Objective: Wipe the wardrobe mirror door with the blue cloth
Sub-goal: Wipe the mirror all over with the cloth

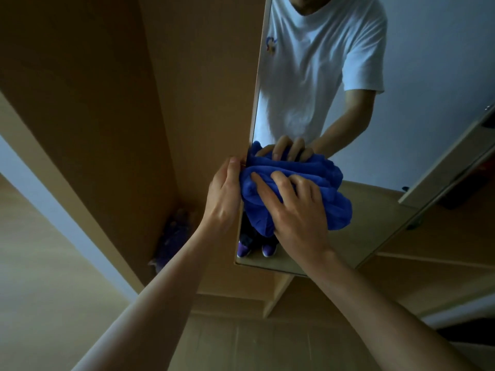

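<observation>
While the right hand presses the bunched cloth flat against the mirror, fingers spread over it rather than clenched around it, the wiping step itself looks to be in hand. The cloth sits low on the glass, close to its left edge. The left hand is at that edge, thumb on the wooden side; it seems to be steadying the door, though its fingers are hidden behind the cloth, so I cannot tell whether they grip the edge or simply rest there.

Next, I judge, the cloth needs sweeping rightward and upward across the broad unwiped glass, with even pressure so the door does not swing.

Around it: a purple object, too dim to identify, lies at the foot of the wardrobe, and a cardboard box stands below the arms, near the door's lower edge. Nothing blocks the glass itself; the box may crowd the lowest strokes.
</observation>
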Demonstrator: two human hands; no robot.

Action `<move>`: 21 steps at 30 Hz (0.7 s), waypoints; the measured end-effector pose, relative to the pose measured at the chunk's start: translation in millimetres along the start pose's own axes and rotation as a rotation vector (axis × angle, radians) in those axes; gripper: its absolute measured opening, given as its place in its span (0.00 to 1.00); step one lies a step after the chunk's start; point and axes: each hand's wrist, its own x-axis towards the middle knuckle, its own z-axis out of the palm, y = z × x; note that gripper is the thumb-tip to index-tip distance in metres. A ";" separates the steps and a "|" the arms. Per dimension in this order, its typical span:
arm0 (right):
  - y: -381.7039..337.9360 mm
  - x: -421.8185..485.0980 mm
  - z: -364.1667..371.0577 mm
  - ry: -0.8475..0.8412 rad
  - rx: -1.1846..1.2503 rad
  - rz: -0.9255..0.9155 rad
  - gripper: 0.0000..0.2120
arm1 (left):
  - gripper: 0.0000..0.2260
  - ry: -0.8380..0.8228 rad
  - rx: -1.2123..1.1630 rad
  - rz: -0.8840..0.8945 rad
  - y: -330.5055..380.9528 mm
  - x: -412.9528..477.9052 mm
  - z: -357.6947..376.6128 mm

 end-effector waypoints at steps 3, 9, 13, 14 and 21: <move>-8.5 -21.8 15.0 -0.031 0.033 0.005 0.22 | 0.18 0.013 0.007 -0.050 -24.0 -4.5 -2.4; -23.7 -66.6 49.7 -0.105 0.052 0.016 0.24 | 0.17 0.024 0.019 -0.102 -64.9 -12.7 -5.2; -36.1 -95.0 72.5 -0.144 0.090 0.027 0.26 | 0.16 0.017 0.060 -0.140 -86.6 -18.3 -7.1; -39.2 -101.0 77.8 -0.146 0.094 0.033 0.27 | 0.16 0.014 0.067 -0.143 -91.9 -19.7 -8.1; -56.1 -141.5 108.5 -0.220 0.164 0.025 0.30 | 0.16 -0.008 0.085 -0.171 -131.3 -26.5 -8.4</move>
